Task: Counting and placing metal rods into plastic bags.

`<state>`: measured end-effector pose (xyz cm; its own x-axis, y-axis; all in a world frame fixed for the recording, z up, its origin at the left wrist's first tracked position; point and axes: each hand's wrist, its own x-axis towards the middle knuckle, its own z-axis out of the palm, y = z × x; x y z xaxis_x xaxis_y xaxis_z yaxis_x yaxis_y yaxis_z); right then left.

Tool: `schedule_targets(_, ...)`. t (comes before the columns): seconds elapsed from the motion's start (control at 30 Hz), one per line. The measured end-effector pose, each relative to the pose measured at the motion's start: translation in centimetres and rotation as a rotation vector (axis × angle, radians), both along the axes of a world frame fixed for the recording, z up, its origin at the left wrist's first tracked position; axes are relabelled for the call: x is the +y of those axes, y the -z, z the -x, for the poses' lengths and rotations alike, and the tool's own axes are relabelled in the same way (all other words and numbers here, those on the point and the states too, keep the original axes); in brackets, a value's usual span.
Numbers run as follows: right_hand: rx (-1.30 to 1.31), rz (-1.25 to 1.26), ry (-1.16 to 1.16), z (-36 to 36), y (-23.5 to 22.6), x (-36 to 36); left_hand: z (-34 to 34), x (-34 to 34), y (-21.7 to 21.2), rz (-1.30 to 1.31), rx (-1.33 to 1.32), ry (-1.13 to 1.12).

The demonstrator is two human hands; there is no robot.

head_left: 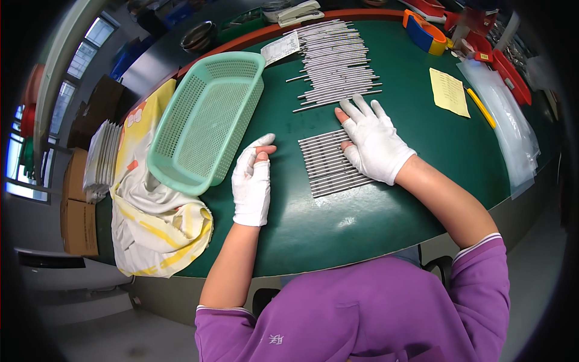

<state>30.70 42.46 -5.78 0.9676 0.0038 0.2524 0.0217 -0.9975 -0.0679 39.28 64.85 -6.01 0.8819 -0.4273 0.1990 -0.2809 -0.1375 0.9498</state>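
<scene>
Near the far edge of the green surface (386, 217) lie a white printed slip (281, 47) and, to the right, a yellow note (449, 92) beside a clear plastic bag (512, 130), its contents unreadable. Right hand (375, 142) rests on the near row of metal rods (330, 164), fingers spread flat. Left hand (252, 181) lies beside the row, fingers together, empty. Mint mesh basket (205, 120) holds nothing.

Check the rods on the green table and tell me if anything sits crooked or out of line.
The near row of rods under the right hand lies even. In the far batch of rods, several at its near-left edge stick out leftward and slant, breaking the line. The left hand rests flat on the table, apart from both.
</scene>
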Motion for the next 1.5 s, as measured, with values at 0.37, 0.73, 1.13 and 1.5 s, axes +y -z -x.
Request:
schedule_targets(0.37,0.083,-0.106,-0.073,5.1,-1.7,2.4,-0.6,0.5,0.6,0.062,0.035,-0.018)
schedule_targets(0.73,0.160,-0.168,-0.163,9.0,-2.9,3.9,-0.8,0.5,0.8,0.145,0.064,-0.005)
schedule_targets(1.13,0.139,-0.115,-0.129,7.2,-2.2,3.0,-0.6,0.2,0.9,0.166,0.081,-0.005)
schedule_targets(1.5,0.144,-0.092,-0.116,6.3,-2.0,2.8,-0.7,0.3,1.1,0.179,0.071,-0.012)
